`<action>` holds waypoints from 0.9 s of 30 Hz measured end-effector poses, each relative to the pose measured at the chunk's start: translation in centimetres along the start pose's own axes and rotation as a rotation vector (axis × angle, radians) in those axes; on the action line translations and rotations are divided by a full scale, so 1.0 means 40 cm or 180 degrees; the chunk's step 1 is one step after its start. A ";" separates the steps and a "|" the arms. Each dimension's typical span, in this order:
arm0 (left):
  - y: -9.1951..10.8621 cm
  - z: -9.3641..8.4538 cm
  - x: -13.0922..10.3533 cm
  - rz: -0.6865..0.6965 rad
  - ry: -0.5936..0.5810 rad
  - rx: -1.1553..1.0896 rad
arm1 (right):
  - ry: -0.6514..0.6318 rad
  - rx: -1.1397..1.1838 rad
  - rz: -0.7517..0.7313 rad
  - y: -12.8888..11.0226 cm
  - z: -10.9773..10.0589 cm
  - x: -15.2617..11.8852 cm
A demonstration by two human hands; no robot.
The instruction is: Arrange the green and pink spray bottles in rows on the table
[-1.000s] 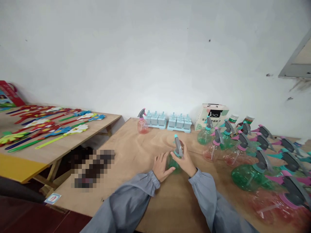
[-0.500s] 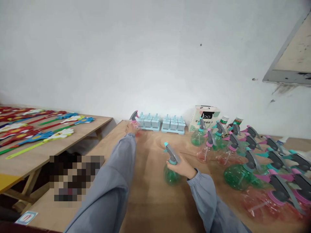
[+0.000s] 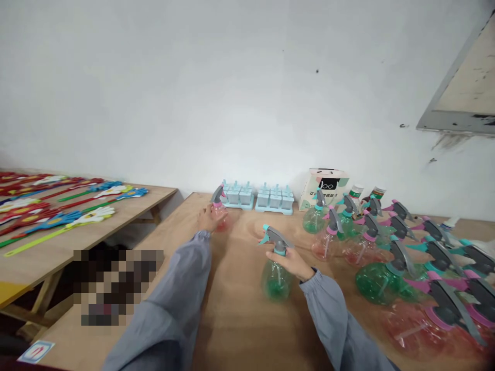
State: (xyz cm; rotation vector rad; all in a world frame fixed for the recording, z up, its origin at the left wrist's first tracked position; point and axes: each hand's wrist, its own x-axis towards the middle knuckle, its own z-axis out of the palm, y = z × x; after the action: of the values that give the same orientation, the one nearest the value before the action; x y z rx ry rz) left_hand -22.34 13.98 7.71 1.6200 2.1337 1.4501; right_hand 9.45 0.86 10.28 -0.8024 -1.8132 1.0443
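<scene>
The green spray bottle (image 3: 276, 286) is upright over the near middle of the wooden table (image 3: 240, 324), in front of the person; its base is blurred, so whether it touches the wood cannot be told. The table is the largest thing here, and its broad top probably explains why the goods can stand in groups. On its right side a crowd of green and pink sprayers (image 3: 381, 283) stands close together, most nozzles turned leftward, perhaps to save room and keep the heads alike. Near the wall a printed carton (image 3: 317, 196) stands just beside two pale blue mould trays (image 3: 274, 201), likely set back to leave the front for handling.

The right hand (image 3: 294, 263) grasps the green spray bottle at the neck, thumb across the front; that narrow part presumably offers a surer hold than the wide, round body. The left hand (image 3: 209, 219) reaches far out and grasps the pink spray bottle (image 3: 221, 220) from its left side, near the mould trays; its far fingers are hidden. Smallest is the turquoise nozzle (image 3: 265, 227), pointing left, its trigger clear of the right hand's thumb, seemingly because the grip sits lower.
</scene>
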 end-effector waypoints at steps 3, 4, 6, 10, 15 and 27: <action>-0.017 -0.019 -0.067 0.0288 0.0004 -0.0646 | 0.0053 0.0405 0.0228 -0.009 -0.006 0.002; -0.019 -0.023 -0.090 0.0382 -0.0032 -0.0827 | 0.0075 0.0526 0.0275 -0.013 -0.009 0.002; -0.021 -0.030 -0.142 0.0489 -0.0154 -0.1012 | 0.0111 0.0710 0.0284 -0.019 -0.014 0.002; -0.020 -0.040 -0.256 0.0558 -0.0279 -0.1073 | 0.0202 0.0882 0.0402 -0.037 -0.024 0.000; -0.029 -0.049 -0.358 0.0634 -0.0354 -0.1028 | 0.0418 0.0997 0.0464 -0.070 -0.028 -0.002; -0.020 -0.053 -0.377 0.0669 -0.0535 -0.1219 | 0.0321 0.1249 0.0497 -0.033 -0.031 0.005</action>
State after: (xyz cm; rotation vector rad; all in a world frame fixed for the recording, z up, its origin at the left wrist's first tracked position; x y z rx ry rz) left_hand -17.60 0.80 1.65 1.7758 1.5209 1.5922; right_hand 10.35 0.84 11.84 -0.7463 -1.4150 1.3813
